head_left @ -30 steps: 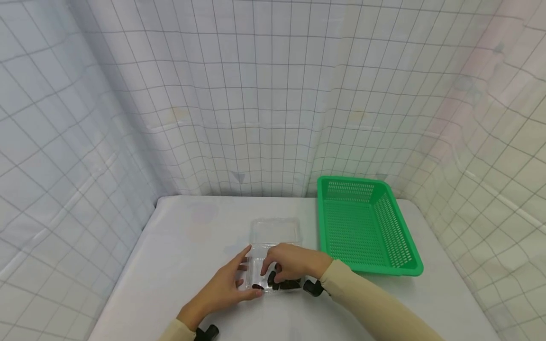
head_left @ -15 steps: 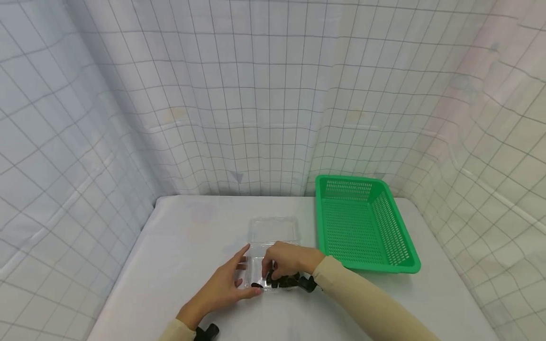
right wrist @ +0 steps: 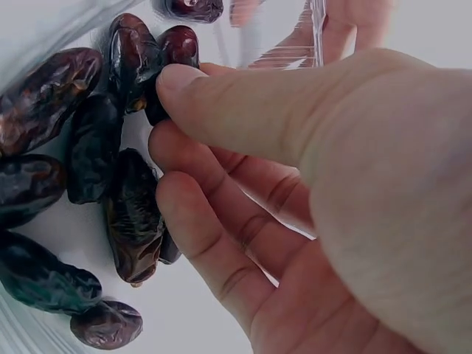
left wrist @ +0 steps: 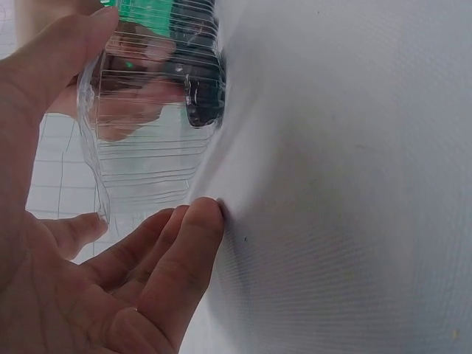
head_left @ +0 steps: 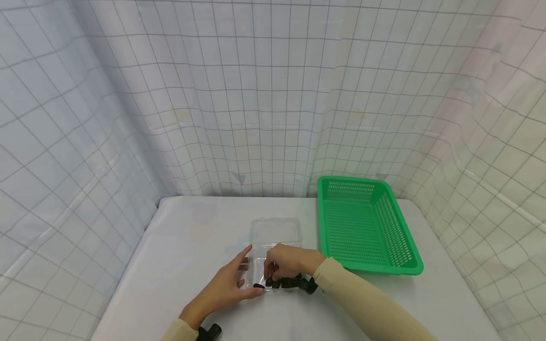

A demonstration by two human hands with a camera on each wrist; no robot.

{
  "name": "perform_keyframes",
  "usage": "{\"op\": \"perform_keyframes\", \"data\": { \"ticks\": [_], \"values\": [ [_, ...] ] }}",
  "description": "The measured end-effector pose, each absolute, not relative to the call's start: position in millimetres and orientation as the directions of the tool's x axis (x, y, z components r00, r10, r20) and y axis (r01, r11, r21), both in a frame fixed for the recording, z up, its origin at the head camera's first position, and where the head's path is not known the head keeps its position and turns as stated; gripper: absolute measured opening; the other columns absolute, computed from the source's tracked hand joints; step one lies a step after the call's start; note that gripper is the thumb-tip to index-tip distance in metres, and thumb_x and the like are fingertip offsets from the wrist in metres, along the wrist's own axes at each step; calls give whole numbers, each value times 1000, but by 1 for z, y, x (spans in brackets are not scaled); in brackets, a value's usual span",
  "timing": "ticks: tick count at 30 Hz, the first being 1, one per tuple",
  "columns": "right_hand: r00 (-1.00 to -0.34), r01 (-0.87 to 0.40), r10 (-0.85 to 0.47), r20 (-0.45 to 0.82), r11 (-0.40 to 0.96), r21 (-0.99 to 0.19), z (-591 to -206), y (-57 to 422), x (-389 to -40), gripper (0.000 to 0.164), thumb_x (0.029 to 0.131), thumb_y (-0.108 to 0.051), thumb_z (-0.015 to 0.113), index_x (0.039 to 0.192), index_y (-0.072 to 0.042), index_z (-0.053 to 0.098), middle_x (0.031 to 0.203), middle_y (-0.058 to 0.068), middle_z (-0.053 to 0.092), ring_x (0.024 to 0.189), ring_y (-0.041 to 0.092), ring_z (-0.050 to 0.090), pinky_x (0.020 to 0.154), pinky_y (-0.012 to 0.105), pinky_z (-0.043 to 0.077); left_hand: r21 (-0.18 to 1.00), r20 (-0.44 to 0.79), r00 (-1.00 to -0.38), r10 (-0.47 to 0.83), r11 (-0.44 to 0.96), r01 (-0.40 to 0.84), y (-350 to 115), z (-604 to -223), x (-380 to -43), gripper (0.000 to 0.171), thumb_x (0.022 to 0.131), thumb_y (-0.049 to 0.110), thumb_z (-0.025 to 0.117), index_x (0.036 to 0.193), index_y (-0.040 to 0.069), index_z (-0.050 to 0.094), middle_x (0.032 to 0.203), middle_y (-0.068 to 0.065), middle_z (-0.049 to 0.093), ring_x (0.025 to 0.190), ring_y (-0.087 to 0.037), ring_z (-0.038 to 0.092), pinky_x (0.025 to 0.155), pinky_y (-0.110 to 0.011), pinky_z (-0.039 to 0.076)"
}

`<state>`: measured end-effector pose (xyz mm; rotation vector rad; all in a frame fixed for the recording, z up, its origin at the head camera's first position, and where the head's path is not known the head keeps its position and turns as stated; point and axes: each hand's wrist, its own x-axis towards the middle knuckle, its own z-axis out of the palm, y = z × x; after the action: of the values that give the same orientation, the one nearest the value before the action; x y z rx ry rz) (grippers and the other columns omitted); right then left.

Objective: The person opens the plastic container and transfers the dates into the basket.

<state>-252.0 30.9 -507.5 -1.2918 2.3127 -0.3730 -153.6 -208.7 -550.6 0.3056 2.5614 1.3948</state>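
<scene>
A clear plastic clamshell box (head_left: 258, 271) lies on the table with its lid (head_left: 275, 231) folded back. Several dark, glossy dates (right wrist: 48, 103) lie in its bottom, mostly toward the near right side. My right hand (head_left: 289, 261) reaches down into the box. Its thumb and fingers pinch a date (right wrist: 181, 44), partly covered by the thumb. My left hand (head_left: 222, 287) rests at the box's left side, fingers spread and fairly straight, the thumb at the near edge. One small date (head_left: 259, 285) lies close to that thumb.
A green plastic basket (head_left: 323, 227) with slotted walls stands to the right, beyond my right forearm. White cloth (head_left: 192, 241) covers the table. Gridded white curtains (head_left: 273, 94) enclose the back and both sides.
My right hand's fingers have closed on a date that showed between them, and it now sits lower in the box. The left hand, box and basket stay put.
</scene>
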Motion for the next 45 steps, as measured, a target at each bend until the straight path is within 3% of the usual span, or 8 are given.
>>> {"op": "perform_keyframes", "data": {
  "ticks": [10, 19, 24, 28, 37, 45],
  "values": [
    [-419, -744, -880, -225, 474, -470, -512, 35, -253, 13, 102, -4, 90, 105, -17, 91, 95, -11, 83, 81, -9, 62, 79, 11, 55, 843, -100, -956, 275, 534, 66, -207, -548, -154, 127, 91, 41, 103, 188, 19, 24, 171, -22, 57, 156, -42, 62, 106, -39, 70],
    [-411, -754, -895, -173, 440, -487, -505, 39, -255, 14, 105, -5, 86, 114, -15, 88, 104, -8, 78, 86, -8, 64, 83, 11, 56, 833, -103, -958, 269, 549, 65, -212, -547, -154, 127, 91, 42, 103, 188, 19, 23, 172, -23, 56, 157, -44, 62, 106, -38, 70],
    [-451, -717, -879, -156, 461, -523, -493, 45, -254, 14, 106, -4, 84, 115, -15, 86, 110, -5, 74, 88, -7, 65, 85, 13, 58, 827, -106, -959, 264, 558, 63, -214, -546, -155, 127, 91, 43, 103, 188, 18, 24, 171, -24, 57, 156, -43, 63, 104, -34, 69],
    [-476, -685, -869, -135, 462, -563, -485, 52, -254, 14, 108, -3, 81, 117, -14, 83, 114, -4, 79, 89, -7, 67, 86, 14, 59, 820, -103, -961, 258, 569, 65, -211, -546, -156, 128, 89, 44, 104, 187, 18, 26, 169, -23, 59, 153, -42, 65, 101, -31, 68],
    [-475, -727, -879, -48, 423, -541, -467, 70, -259, 12, 109, -4, 79, 117, -14, 80, 114, -3, 83, 93, -1, 69, 88, 18, 60, 814, -84, -962, 258, 574, 83, -210, -548, -156, 129, 88, 45, 105, 187, 18, 27, 168, -22, 61, 152, -41, 66, 100, -32, 70],
    [-517, -717, -855, -27, 450, -532, -455, 93, -266, 13, 109, -4, 79, 118, -12, 80, 112, -2, 82, 93, 1, 69, 89, 22, 61, 816, -77, -966, 247, 573, 82, -209, -550, -155, 130, 86, 45, 106, 187, 18, 28, 167, -23, 62, 150, -40, 67, 100, -30, 69]
  ]
}}
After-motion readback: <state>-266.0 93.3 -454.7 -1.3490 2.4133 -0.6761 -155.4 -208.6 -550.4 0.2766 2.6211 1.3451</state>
